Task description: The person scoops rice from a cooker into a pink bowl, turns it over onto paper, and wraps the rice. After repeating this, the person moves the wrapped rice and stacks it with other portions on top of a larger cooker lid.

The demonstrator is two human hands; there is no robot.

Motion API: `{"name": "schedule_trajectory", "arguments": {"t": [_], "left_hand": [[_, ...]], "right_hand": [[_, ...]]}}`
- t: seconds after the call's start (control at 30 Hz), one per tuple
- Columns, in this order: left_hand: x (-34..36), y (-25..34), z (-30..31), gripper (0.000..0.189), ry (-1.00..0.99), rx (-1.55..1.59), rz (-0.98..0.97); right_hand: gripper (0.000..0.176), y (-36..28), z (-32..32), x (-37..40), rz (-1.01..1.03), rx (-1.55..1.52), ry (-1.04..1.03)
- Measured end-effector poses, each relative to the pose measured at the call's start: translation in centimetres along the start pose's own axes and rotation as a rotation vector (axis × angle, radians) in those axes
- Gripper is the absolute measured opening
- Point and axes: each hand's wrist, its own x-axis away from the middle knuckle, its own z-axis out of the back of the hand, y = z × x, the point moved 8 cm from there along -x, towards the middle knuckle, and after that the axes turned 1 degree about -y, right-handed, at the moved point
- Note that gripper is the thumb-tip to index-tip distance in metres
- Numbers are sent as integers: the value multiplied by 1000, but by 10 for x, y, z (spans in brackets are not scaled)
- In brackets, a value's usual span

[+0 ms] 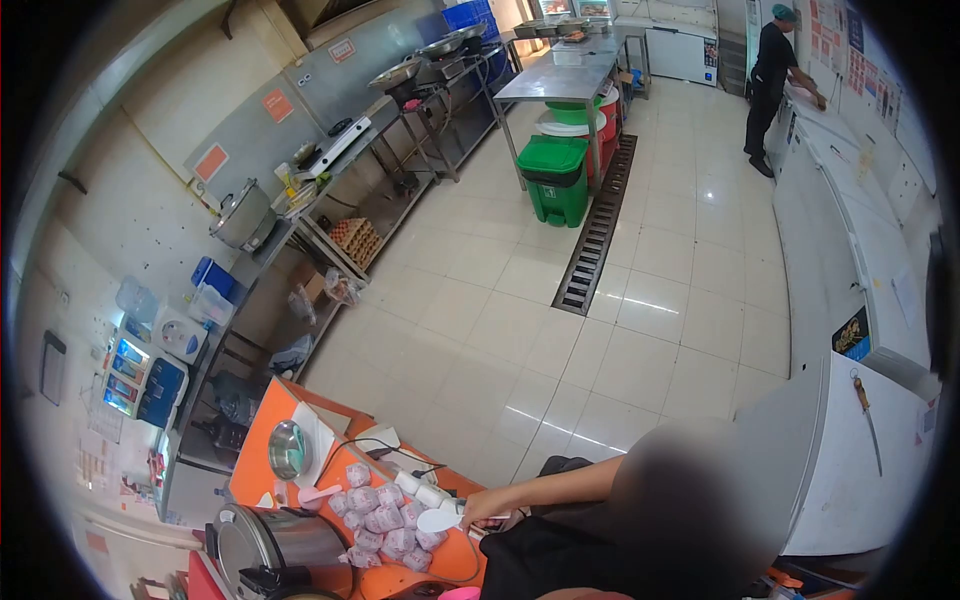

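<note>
Wrapped bundles (pixel 383 519) heaped at seven o'clock, presumably for easy reach; co-worker's hand (pixel 485 506) alongside, grip unclear; own hands unseen.

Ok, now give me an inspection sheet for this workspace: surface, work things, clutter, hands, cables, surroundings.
Surface: orange table, partly covered.
Work things: wrapped packets heaped near a metal cooker; white paddle next to the packets.
Clutter: metal bowl and pink scoop.
Hands: one bare hand at the white paddle; grip unclear, and whose hand it is can't be told.
Cables: dark cable near the packets.
Surroundings: green bin beside a floor drain; a person stands at the white freezers.
</note>
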Motion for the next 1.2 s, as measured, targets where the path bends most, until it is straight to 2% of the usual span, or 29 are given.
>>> {"name": "schedule_trajectory", "arguments": {"t": [0.27,0.33,0.57,0.73,0.93,1.03,1.2], "left_hand": [[9,-2,6,79,-11,-19,-9],[16,-4,10,79,-15,-20,-19],[40,-9,20,79,-6,-42,-24],[40,-7,20,79,-3,-62,-51],[50,-4,16,79,-4,-84,-52],[53,-3,16,79,-16,-102,-46],[51,4,14,80,-28,-128,-72]], "right_hand": [[21,3,4,6,12,-78,-5],[21,-4,12,16,46,-3,58],[23,-2,16,40,5,-92,47],[25,16,19,22,8,-72,63],[26,7,13,26,-4,-87,4],[25,7,21,27,-1,-51,102],[23,7,21,35,15,-134,46]]}}
